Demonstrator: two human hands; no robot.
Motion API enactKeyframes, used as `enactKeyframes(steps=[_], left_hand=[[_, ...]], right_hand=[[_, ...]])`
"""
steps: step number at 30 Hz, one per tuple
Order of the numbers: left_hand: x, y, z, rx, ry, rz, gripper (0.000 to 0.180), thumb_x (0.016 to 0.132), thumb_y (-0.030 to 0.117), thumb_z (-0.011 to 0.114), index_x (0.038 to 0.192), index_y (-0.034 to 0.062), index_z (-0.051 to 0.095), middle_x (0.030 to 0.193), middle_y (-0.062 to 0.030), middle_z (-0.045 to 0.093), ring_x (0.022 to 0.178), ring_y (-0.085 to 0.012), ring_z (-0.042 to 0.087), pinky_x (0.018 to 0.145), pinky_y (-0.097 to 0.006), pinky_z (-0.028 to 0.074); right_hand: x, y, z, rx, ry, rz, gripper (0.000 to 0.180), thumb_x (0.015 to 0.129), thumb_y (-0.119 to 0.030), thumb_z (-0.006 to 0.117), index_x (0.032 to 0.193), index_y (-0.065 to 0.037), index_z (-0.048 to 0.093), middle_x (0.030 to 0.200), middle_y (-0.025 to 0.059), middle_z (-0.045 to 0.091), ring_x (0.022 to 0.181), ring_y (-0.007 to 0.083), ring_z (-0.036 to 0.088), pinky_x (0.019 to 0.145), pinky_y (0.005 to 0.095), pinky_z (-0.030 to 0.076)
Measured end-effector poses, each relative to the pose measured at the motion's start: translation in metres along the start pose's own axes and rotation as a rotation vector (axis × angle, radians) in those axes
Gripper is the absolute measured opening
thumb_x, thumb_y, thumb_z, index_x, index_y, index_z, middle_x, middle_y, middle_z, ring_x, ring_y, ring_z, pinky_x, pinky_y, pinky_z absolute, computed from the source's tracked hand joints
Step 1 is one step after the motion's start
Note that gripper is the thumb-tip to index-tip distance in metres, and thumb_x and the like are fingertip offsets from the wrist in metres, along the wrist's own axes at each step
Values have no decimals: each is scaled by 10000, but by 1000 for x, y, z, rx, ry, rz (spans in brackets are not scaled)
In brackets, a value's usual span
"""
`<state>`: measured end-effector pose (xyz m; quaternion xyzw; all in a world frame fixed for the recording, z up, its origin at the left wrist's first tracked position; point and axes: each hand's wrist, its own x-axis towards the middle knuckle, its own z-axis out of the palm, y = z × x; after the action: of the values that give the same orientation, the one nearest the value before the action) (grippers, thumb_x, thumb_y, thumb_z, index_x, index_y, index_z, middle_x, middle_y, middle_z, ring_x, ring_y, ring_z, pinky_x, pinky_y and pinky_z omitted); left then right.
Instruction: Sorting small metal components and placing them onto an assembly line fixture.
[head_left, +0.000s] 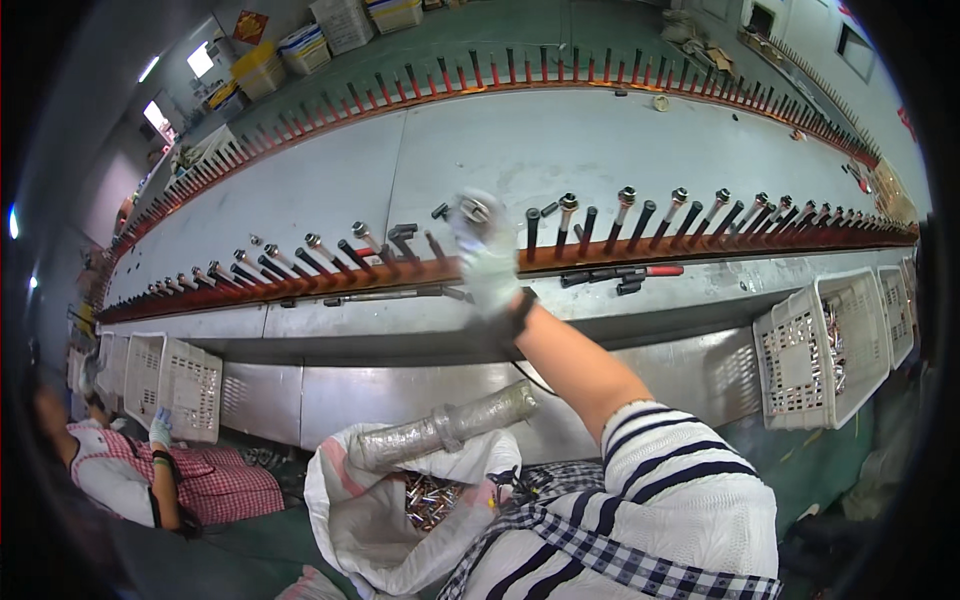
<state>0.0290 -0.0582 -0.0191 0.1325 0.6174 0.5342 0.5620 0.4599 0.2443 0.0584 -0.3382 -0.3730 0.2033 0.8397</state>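
Note:
My right hand (pixel 487 255), in a white glove with a dark band at the wrist, reaches over the near row of upright rods. Its fingers are closed around a silver ring-shaped metal piece (pixel 475 210), blurred by motion; the glove hides its lower part. On both sides stand black-and-red rods (pixel 532 232), some topped with silver metal heads (pixel 627 197). Just left of the glove a short black cylinder (pixel 440 211) lies on the grey table (pixel 330 195). My left hand does not show.
Below the table edge, an open white sack (pixel 345 515) holds small metal parts, with a taped roll (pixel 445 428) across its mouth. White crates (pixel 800 370) stand right and left. Black tools (pixel 605 276) lie by the rail. At left is a co-worker's gloved hand (pixel 160 428).

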Motion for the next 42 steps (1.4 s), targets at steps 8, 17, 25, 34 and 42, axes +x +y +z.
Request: enactKeyframes(steps=[8, 17, 25, 34, 42], left_hand=[[16, -3, 32, -57, -107, -10, 632, 954, 504, 391, 1390, 46, 367, 1353, -160, 443, 1240, -271, 423, 1057, -419, 353], [24, 1, 42, -95, -149, -24, 622, 951, 493, 406, 1386, 51, 375, 1357, -150, 445, 1243, -273, 424, 1060, -426, 348], [29, 1, 49, -131, -157, -29, 613, 948, 484, 419, 1383, 55, 382, 1361, -140, 446, 1247, -275, 425, 1064, -432, 343], [28, 4, 45, -161, -191, -28, 603, 944, 474, 433, 1380, 59, 390, 1365, -129, 449, 1250, -277, 426, 1068, -439, 338], [28, -1, 38, -248, -242, -33, 594, 941, 464, 446, 1377, 63, 397, 1369, -120, 450, 1254, -278, 428, 1071, -445, 333]], right_hand=[[33, 34, -103, -695, 276, 216, 215, 867, -71, 625, 1071, -17, 586, 898, 27, 613, 810, 116, 545, 724, 273, 466], [-8, -22, -64, -799, 354, -505, 289, 823, -3, 654, 1096, -63, 580, 1114, 97, 548, 924, 186, 601, 828, 311, 509], [29, -10, -54, -834, -86, -662, 271, 875, -121, 615, 1129, -79, 530, 976, 52, 588, 820, 163, 603, 705, 279, 517], [10, 68, -89, -73, -85, 208, 388, 879, -44, 533, 1263, -59, 485, 1133, 95, 555, 950, 187, 598, 837, 275, 508], [-31, -28, -47, -501, -285, -195, 169, 846, -42, 583, 1011, -46, 617, 982, 70, 527, 762, 138, 586, 605, 213, 493]])
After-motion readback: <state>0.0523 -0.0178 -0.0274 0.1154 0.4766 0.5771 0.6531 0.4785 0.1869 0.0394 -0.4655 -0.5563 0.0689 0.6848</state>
